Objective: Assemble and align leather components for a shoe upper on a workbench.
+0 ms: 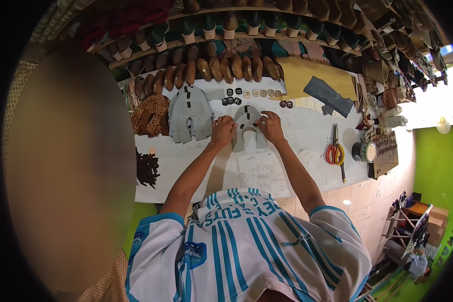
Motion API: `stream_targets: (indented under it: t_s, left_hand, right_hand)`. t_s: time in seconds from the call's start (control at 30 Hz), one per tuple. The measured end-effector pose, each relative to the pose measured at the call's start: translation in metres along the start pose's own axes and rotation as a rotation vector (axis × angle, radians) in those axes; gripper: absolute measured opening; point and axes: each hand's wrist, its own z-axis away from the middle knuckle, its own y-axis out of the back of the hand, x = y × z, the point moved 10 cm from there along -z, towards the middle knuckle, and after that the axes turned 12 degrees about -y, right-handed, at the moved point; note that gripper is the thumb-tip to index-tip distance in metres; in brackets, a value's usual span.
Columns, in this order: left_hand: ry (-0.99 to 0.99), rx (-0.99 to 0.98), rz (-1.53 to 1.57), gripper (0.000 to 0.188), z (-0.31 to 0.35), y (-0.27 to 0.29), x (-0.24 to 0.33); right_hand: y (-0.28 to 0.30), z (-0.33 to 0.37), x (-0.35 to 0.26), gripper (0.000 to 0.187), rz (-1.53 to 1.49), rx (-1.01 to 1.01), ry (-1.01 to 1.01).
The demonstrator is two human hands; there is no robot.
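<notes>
A grey U-shaped shoe upper piece [247, 111] lies flat on the white worktop, with several short dark strips [247, 116] on it. My left hand [223, 131] has its fingers curled in at the piece's left edge. At the right edge, my right hand [271, 127] pinches with thumb and forefinger; a small dark strip shows by those fingertips. Exactly what lies between the fingers of each hand is hard to see. Left of my hands rests a stack of similar grey upper pieces [203, 108], also with dark strips on top.
Black buckles [230, 92] and cream buckles [263, 93] lie beyond my hands, before wooden shoe lasts [226, 70]. Scissors [332, 151] and a tin can [363, 151] are at the right. Leopard-print pieces [151, 115] and dark strips [147, 171] lie left. A large blurred shape fills the left side.
</notes>
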Motion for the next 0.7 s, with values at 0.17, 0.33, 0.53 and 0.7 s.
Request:
stream_targets:
  t_s: [0.17,0.33,0.53,0.7]
  left_hand:
    - [-0.064,-0.048,-0.105,0.024,-0.023,-0.008,-0.009]
    - [-0.048,-0.075,-0.105,0.025,-0.034,-0.012,-0.012]
    - [-0.034,-0.021,-0.153,0.027,-0.038,-0.001,-0.011]
    - [-0.059,0.130,-0.126,0.025,-0.043,0.006,0.006]
  right_hand:
    - [-0.017,-0.026,0.014,0.019,0.025,0.047,-0.002]
    - [-0.026,-0.035,0.026,0.019,0.045,0.051,-0.021]
    - [-0.027,-0.039,0.019,0.018,0.047,0.047,-0.025]
    - [-0.023,-0.031,0.017,0.016,0.041,0.129,-0.025]
